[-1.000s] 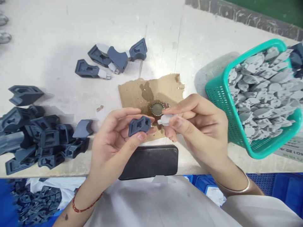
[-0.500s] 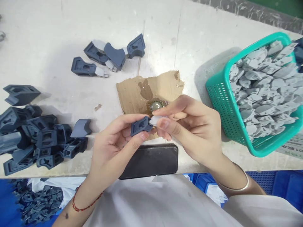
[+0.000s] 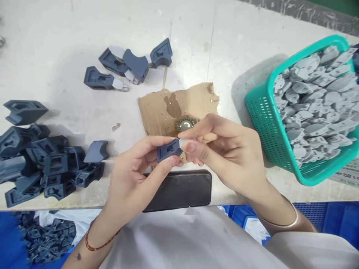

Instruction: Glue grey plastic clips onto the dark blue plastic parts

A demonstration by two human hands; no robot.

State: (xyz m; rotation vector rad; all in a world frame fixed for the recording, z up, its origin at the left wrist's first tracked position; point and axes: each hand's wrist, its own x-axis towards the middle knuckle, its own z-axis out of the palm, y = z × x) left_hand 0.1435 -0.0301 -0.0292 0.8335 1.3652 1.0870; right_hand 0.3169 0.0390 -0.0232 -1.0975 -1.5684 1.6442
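My left hand [image 3: 140, 168] grips a dark blue-grey plastic piece [image 3: 167, 150] between thumb and fingers. A light grey piece [image 3: 185, 142], mostly covered by fingers, is pinched in my right hand [image 3: 227, 153]. The two pieces meet end to end, the light one at the dark one's right end. Behind my fingers lies a torn piece of brown cardboard [image 3: 157, 112] with a wet patch and a round bottle cap [image 3: 185, 124] on it. A black phone [image 3: 179, 190] lies just below my hands.
A green basket [image 3: 259, 123] of light grey pieces stands at the right. Dark pieces [image 3: 56, 164] are heaped at the left. Several joined pieces [image 3: 136, 65] lie beyond the cardboard. Below the table edge, a blue bin [image 3: 8, 239] holds more dark parts.
The light piece has moved closer against the dark piece, and less of it shows between my fingers. The dark piece has shifted slightly to the right.
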